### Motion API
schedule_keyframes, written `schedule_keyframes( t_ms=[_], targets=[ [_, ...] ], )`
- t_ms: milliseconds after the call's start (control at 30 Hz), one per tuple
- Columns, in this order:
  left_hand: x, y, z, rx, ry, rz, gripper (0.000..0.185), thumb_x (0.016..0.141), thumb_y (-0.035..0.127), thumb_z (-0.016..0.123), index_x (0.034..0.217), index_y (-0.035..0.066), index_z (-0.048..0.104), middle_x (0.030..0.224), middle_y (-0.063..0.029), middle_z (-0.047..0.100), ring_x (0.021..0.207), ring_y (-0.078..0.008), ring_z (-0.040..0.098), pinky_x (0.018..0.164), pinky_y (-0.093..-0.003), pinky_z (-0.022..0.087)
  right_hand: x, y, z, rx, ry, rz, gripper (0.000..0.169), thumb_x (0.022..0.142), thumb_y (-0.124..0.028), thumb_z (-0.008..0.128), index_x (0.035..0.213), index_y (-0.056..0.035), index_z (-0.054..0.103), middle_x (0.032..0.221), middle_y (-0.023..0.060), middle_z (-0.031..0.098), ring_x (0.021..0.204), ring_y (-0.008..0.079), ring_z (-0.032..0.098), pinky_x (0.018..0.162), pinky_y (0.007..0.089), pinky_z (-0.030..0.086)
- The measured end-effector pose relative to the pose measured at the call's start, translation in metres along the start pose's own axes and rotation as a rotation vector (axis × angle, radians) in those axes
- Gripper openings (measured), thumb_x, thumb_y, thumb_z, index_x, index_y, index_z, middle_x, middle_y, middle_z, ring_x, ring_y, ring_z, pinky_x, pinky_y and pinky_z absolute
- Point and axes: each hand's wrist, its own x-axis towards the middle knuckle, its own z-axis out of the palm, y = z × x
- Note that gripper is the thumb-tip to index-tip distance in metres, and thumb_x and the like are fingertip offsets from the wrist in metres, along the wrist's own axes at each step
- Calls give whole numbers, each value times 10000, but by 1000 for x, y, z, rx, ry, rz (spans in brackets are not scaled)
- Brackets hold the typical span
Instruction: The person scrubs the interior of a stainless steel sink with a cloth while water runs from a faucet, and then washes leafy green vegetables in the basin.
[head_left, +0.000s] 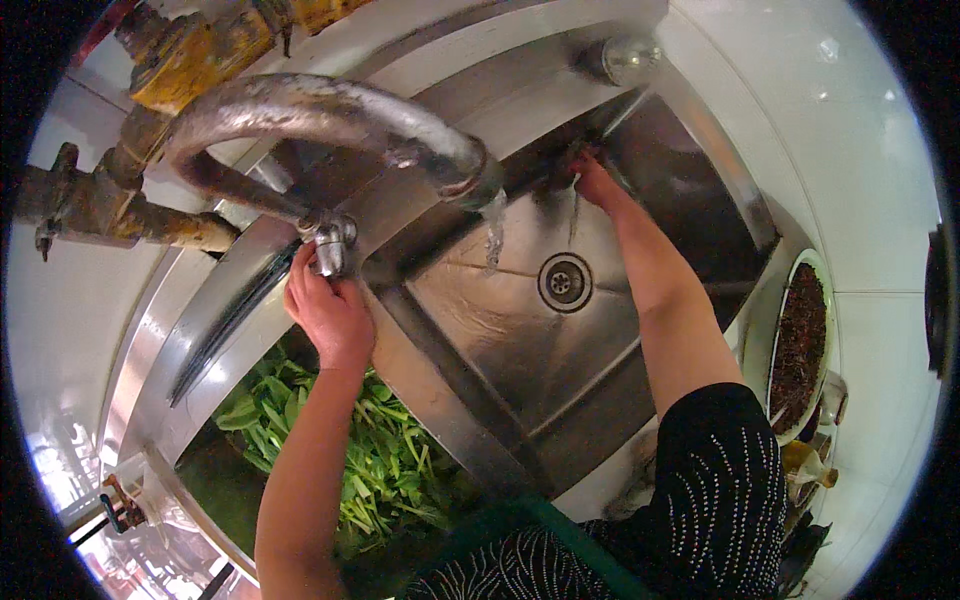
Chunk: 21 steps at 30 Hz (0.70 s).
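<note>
My left hand (334, 319) has its fingers around the metal valve handle (331, 244) at the base of a curved tap spout (307, 112). Water (494, 232) runs from the spout into a stainless steel sink basin (480, 337). A round drain (564, 283) with a strainer sits in the basin floor. My right hand (592, 180) reaches down to the basin's far corner, its fingers dark and blurred; whether they hold anything is unclear. A thin trickle of water (575, 210) falls below that hand. Beneath my left forearm, cut leafy greens (390, 450) lie in the neighbouring basin.
Old pipes and valves (127, 187) stick out at the upper left. A clear glass vessel (630, 61) stands on the sink's back ledge. To the right are a bowl (829, 322) of dark reddish bits and a bottle (806, 466) with yellow contents, beside the tiled wall (881, 225).
</note>
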Motion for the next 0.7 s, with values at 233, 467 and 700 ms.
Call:
schedule_keyframes(
  t_ms=[233, 467, 700],
  targets=[
    [5, 28, 16, -158, 14, 49, 332, 717, 49, 469, 1041, -24, 477, 1186, -129, 462, 1120, -279, 408, 977, -412, 221, -28, 58, 17, 325, -209, 418, 433, 648, -236, 672, 1030, -65, 562, 988, 143, 582, 1014, 326, 491, 868, 364, 415],
    [2, 6, -5, 12, 11, 1, 332, 728, 50, 460, 1050, -29, 481, 1194, -134, 456, 1131, -284, 399, 985, -406, 218, -101, -261, 11, 541, -241, 451, 391, 796, -196, 519, 1132, 0, 474, 1235, 280, 381, 991, 405, 513, 864, 433, 429],
    [4, 16, 6, -14, -40, -35, 370, 732, 55, 464, 1092, -32, 471, 1206, -130, 449, 1136, -297, 391, 993, -420, 216, -77, -167, 12, 573, -29, 531, 183, 667, -24, 550, 836, -43, 618, 769, 177, 603, 744, 311, 589, 688, 402, 460]
  ],
)
